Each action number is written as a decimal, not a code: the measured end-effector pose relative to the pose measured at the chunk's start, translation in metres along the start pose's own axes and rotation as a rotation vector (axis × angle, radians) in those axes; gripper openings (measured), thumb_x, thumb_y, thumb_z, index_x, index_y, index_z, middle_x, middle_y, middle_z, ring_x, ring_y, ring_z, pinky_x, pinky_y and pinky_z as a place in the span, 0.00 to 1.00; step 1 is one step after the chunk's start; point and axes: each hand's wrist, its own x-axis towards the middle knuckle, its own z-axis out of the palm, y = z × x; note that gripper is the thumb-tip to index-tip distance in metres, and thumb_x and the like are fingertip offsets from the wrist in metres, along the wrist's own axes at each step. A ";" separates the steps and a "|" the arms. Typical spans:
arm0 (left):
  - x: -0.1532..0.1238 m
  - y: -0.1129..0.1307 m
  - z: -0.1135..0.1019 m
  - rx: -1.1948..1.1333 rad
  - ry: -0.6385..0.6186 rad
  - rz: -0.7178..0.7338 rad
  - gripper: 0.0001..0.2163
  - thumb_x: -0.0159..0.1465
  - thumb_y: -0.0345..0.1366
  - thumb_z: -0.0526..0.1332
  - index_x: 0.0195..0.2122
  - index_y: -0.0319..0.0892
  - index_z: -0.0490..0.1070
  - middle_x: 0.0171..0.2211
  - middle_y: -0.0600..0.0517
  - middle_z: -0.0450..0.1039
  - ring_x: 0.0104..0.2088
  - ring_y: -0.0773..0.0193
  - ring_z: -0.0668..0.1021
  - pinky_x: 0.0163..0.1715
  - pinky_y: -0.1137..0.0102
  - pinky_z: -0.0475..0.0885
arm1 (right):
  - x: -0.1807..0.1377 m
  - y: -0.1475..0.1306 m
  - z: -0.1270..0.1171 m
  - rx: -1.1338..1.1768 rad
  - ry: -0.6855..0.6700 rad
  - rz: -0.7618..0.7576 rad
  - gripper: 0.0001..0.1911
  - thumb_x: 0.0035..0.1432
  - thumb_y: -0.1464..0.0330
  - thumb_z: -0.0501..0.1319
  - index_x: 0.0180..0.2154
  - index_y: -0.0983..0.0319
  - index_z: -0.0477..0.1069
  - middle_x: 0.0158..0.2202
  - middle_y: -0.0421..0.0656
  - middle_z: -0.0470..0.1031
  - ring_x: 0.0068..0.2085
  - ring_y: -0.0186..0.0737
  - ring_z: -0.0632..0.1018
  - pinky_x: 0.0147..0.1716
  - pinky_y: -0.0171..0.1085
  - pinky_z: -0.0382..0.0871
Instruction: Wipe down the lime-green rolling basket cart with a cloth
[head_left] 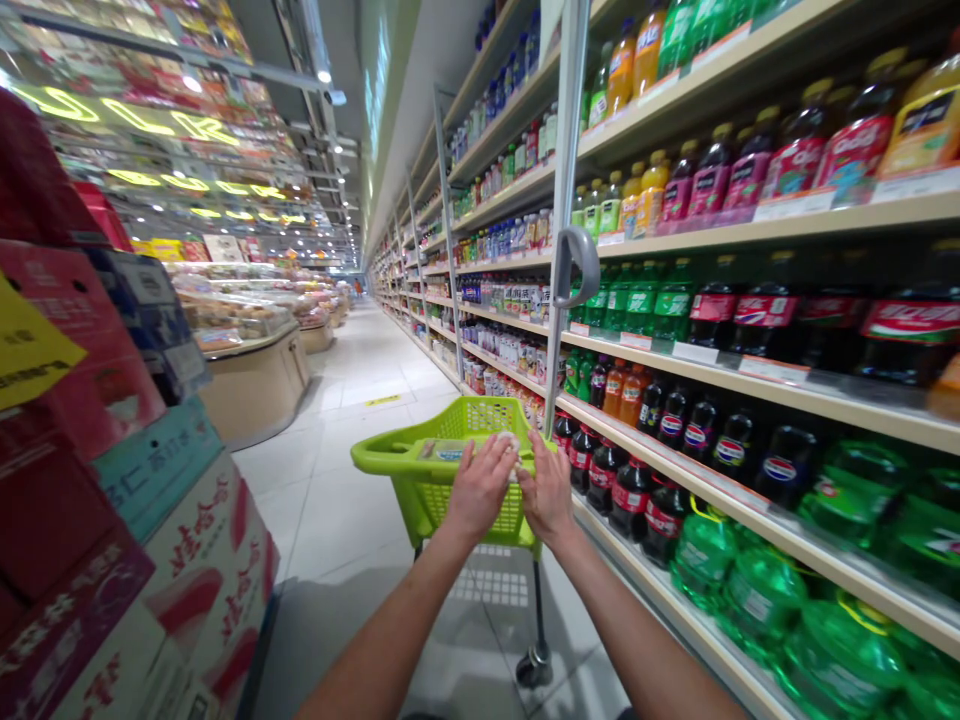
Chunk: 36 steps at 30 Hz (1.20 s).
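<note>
The left hand [481, 488] is over the near side of a green shopping cart, back turned up and fingers bent together toward a small whitish thing [508, 446]. The right hand [546, 490] is just beside it, thumb and fingers partly curled toward the same thing. The fingers cover much of it, so I cannot tell what it is, which hand grips it, or whether either hand is pressing on the cart [369, 457].

Both forearms run out of the bottom of the view, hiding part of the cart's frame. One black wheel [533, 668] shows below, near the right forearm. To the left of the hands, a pale panel [442, 450] lies at the cart's top; its print is too blurred to read.

On the right, close by, a shelf [652, 430] carries rows of drink bottles [705, 560], green ones and dark ones on the lower levels, the nearest cut off by the edge. On the left, stacked boxes [202, 560] are also cut off. Beyond, a tiled floor [352, 350] runs between the shelf and a wooden display stand [262, 385], whose goods are hard to make out.
</note>
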 end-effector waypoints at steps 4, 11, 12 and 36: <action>-0.013 -0.040 -0.020 0.080 0.106 -0.282 0.14 0.61 0.33 0.50 0.48 0.45 0.65 0.53 0.45 0.63 0.53 0.55 0.66 0.53 0.51 0.55 | 0.000 0.016 -0.007 0.094 0.093 0.094 0.27 0.61 0.60 0.39 0.59 0.64 0.45 0.57 0.52 0.56 0.54 0.46 0.63 0.51 0.49 0.56; 0.019 0.017 0.007 -0.061 0.006 -0.058 0.13 0.60 0.32 0.52 0.46 0.41 0.66 0.50 0.43 0.66 0.52 0.57 0.67 0.49 0.58 0.63 | 0.004 0.019 -0.012 0.305 0.254 0.330 0.25 0.61 0.63 0.38 0.57 0.64 0.49 0.53 0.53 0.61 0.47 0.44 0.71 0.45 0.45 0.64; 0.025 0.032 0.015 -0.053 0.003 -0.011 0.12 0.60 0.32 0.51 0.45 0.42 0.67 0.50 0.43 0.67 0.52 0.58 0.67 0.50 0.58 0.63 | 0.004 0.021 -0.014 0.315 0.254 0.333 0.25 0.61 0.63 0.38 0.57 0.64 0.49 0.54 0.54 0.60 0.47 0.44 0.72 0.44 0.44 0.64; -0.049 -0.078 -0.044 0.231 0.154 -0.391 0.14 0.60 0.31 0.49 0.46 0.46 0.66 0.53 0.45 0.64 0.51 0.57 0.69 0.56 0.48 0.39 | 0.001 0.023 -0.019 -0.136 -0.065 -0.007 0.16 0.60 0.67 0.46 0.45 0.61 0.67 0.44 0.45 0.72 0.48 0.43 0.68 0.53 0.53 0.45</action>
